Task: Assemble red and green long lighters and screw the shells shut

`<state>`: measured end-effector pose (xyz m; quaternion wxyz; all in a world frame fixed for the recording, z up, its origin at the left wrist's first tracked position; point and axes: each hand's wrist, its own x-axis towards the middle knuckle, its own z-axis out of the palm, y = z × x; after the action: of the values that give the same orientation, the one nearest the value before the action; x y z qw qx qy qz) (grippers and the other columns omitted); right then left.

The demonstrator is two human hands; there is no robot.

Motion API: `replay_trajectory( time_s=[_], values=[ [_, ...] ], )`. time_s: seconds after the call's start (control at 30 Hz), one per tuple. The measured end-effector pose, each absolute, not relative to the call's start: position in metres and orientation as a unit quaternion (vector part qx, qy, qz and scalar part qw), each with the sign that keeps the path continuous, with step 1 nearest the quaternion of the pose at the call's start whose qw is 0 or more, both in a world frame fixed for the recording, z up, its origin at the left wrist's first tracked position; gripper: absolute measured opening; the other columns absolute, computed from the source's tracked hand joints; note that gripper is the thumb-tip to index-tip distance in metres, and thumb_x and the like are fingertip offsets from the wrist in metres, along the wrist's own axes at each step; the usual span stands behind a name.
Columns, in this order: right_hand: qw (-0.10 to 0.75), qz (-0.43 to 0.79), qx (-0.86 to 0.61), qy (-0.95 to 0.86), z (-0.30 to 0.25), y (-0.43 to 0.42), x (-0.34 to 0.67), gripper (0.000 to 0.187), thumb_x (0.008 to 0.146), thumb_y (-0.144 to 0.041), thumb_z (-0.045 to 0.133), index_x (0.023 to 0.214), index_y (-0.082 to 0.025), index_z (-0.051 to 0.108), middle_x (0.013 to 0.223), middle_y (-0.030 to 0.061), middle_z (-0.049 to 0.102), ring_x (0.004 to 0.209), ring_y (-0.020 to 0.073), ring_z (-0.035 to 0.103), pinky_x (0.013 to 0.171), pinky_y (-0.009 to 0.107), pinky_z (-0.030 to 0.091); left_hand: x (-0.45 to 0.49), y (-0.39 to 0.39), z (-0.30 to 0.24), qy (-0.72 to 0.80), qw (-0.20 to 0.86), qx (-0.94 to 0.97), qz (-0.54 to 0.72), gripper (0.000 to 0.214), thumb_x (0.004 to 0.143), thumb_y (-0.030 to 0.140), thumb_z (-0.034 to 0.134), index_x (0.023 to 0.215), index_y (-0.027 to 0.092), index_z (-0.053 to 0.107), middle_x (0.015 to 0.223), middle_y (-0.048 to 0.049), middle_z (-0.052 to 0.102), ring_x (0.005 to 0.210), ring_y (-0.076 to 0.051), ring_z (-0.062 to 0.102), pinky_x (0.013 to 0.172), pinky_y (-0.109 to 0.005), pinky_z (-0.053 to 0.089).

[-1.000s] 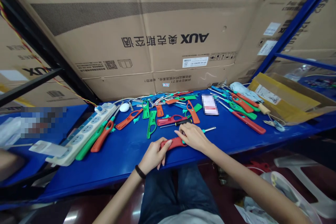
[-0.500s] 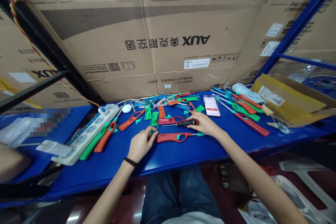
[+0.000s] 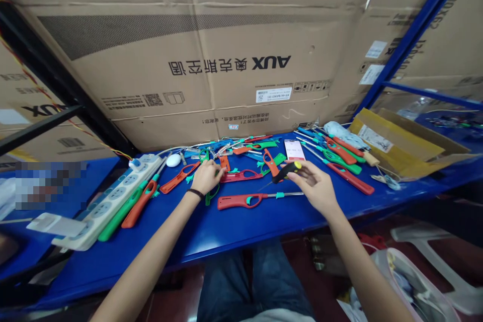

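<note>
My right hand grips a screwdriver by its black handle with a yellow end. The thin shaft slants down to the left above the blue tabletop. My left hand is lowered over green plastic pieces, thumb and forefinger bent together beside the left end of a red lighter casing half. Whatever lies beneath those fingers is hidden. A green looped piece shows just below the hand. Closer to me lies a long red lighter with a metal tube and a green trigger.
A white power strip stands at left beside green and orange lighters. Loose casings and metal tubes fill the back. A phone, several more lighters and a yellow-taped carton are at right.
My left hand has moved forward over the green pieces. My right hand has drawn back slightly and to the right, tilting the screwdriver upward at its handle end. The view has shifted.
</note>
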<state>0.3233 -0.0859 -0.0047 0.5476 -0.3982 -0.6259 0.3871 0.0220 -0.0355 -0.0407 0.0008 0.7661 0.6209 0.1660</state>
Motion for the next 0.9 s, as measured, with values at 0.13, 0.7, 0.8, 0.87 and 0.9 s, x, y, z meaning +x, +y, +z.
replay_trajectory(
  time_s=[0.13,0.7,0.8,0.87,0.9],
  values=[
    [0.536,0.391,-0.417,-0.621,-0.012,-0.101,0.335,0.035,0.076,-0.043,0.069,0.102,-0.021,0.061,0.102,0.0075,0.071,0.098,0.0260,0.067,0.083,0.038,0.058,0.019,-0.029,-0.039,0.606,0.020,0.780,0.156,0.020,0.083,0.032,0.053,0.077,0.019,0.068,0.081,-0.0077,0.062,0.085,-0.025,0.056,0.077,-0.034,0.045],
    [0.536,0.417,-0.446,-0.583,-0.029,-0.125,0.345,0.031,0.079,-0.039,0.068,0.102,-0.019,0.062,0.106,0.0094,0.069,0.095,0.0239,0.067,0.073,0.033,0.062,0.011,-0.004,-0.024,0.543,0.124,0.826,0.088,0.026,0.078,0.028,0.049,0.083,0.020,0.073,0.086,-0.0037,0.075,0.077,-0.020,0.067,0.071,-0.026,0.047],
    [0.540,0.415,-0.442,-0.584,-0.029,-0.127,0.347,0.029,0.079,-0.038,0.068,0.102,-0.020,0.062,0.107,0.0088,0.068,0.093,0.0230,0.068,0.072,0.032,0.062,0.014,0.000,-0.021,0.547,0.129,0.824,0.078,0.024,0.076,0.031,0.052,0.078,0.021,0.074,0.083,-0.0036,0.075,0.076,-0.020,0.068,0.069,-0.025,0.046],
    [0.537,0.411,-0.442,-0.590,-0.028,-0.128,0.348,0.030,0.080,-0.038,0.068,0.102,-0.020,0.062,0.106,0.0092,0.068,0.093,0.0233,0.067,0.072,0.032,0.062,0.014,0.000,-0.019,0.542,0.140,0.826,0.062,0.019,0.071,0.031,0.056,0.072,0.022,0.074,0.077,-0.0019,0.075,0.070,-0.019,0.067,0.065,-0.024,0.046],
    [0.534,0.409,-0.442,-0.593,-0.028,-0.129,0.349,0.030,0.080,-0.038,0.067,0.103,-0.020,0.062,0.106,0.0096,0.068,0.093,0.0235,0.067,0.072,0.033,0.062,0.013,0.000,-0.018,0.539,0.147,0.828,0.052,0.017,0.069,0.030,0.058,0.068,0.023,0.073,0.073,-0.0010,0.074,0.067,-0.018,0.067,0.063,-0.023,0.046]
  ],
)
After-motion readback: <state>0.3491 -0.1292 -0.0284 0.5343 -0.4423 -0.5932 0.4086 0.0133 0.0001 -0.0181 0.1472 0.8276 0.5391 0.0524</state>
